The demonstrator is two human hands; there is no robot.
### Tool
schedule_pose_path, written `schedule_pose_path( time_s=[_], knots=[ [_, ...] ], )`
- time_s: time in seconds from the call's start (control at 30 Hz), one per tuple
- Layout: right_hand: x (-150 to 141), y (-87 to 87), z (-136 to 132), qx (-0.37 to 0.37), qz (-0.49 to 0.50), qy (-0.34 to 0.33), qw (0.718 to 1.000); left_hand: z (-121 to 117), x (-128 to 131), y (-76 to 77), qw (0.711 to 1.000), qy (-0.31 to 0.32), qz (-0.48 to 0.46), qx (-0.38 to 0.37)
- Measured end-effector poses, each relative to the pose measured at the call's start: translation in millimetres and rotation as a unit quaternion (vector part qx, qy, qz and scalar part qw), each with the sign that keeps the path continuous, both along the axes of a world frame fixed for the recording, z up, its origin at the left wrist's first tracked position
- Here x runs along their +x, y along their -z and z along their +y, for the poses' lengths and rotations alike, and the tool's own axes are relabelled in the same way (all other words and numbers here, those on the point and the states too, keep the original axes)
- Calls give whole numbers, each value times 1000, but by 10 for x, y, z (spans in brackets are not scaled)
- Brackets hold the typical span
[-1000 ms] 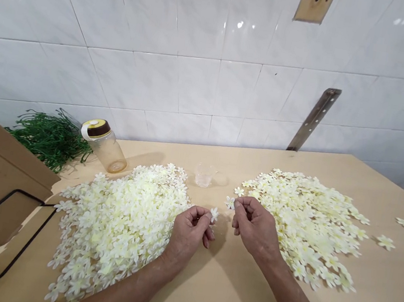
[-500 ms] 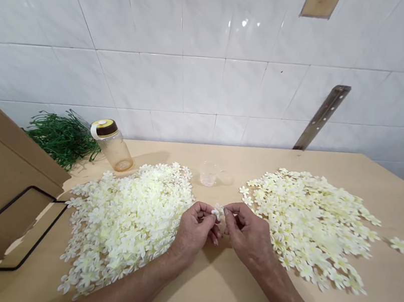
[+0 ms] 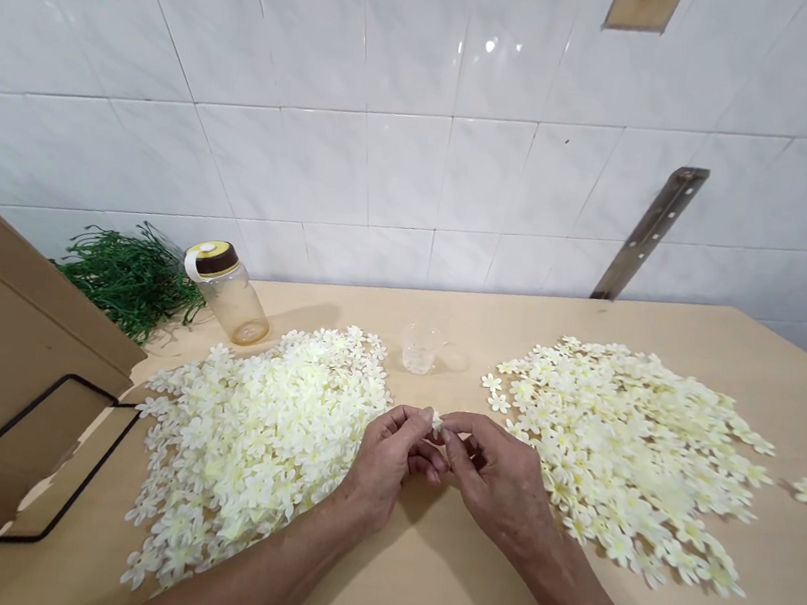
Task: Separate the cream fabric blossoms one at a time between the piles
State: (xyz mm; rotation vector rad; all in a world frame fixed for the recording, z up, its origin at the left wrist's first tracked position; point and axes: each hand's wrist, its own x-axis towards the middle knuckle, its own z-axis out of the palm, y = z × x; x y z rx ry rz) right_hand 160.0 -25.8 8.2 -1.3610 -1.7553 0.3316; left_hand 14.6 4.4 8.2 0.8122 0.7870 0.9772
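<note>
with left hand (image 3: 382,456) and right hand (image 3: 499,474) close together, pinches a small white flower (image 3: 436,423) between the fingertips of both, over the table (image 3: 435,596) and between left flower pile (image 3: 263,433) and right flower pile (image 3: 627,427). cannot tell, because of the covering fingers, if only one flower. has beyond the hands a clear cup (image 3: 420,352), and farther left a bottle (image 3: 232,305) beside green stems (image 3: 130,280).
</note>
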Motion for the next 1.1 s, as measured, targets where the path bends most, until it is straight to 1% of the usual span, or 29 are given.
schedule_pose_path(
  time_s=[0.1, 0.17, 0.23, 0.27, 0.33, 0.43, 0.5, 0.57, 0.63, 0.77, 0.9, 0.97, 1.1],
  knots=[
    [18, -53, 1, 7, 17, -33, 999, 3, 4, 2, 1000, -6, 9, -4],
    [31, -83, 2, 1, 37, -33, 999, 6, 9, 14, 1000, -12, 19, -1],
    [43, -98, 7, -34, 72, -22, 997, 10, 14, 34, 999, -17, 31, 4],
    [49, -101, 11, -69, 98, -18, 993, 12, 16, 44, 999, -19, 37, 7],
    [60, -98, 25, -161, 169, -18, 972, 15, 18, 63, 999, -22, 49, 12],
    [76, -75, 60, -277, 266, -8, 923, 11, 22, 85, 997, -27, 73, 23],
    [83, -50, 85, -329, 292, -10, 898, 0, 26, 96, 994, -32, 95, 36],
    [87, -27, 101, -362, 298, -20, 883, -11, 31, 105, 991, -40, 116, 51],
    [87, -15, 108, -367, 304, -22, 879, -19, 37, 111, 988, -51, 131, 63],
    [85, -33, 104, -351, 324, -12, 879, -23, 44, 122, 983, -69, 149, 79],
    [87, -59, 92, -369, 358, -45, 857, -29, 41, 146, 976, -75, 172, 110],
    [94, -61, 87, -374, 365, -57, 851, -36, 40, 159, 974, -73, 178, 122],
    [138, -71, 92, -374, 349, -59, 857, -41, 40, 174, 974, -72, 173, 131]
  ],
)
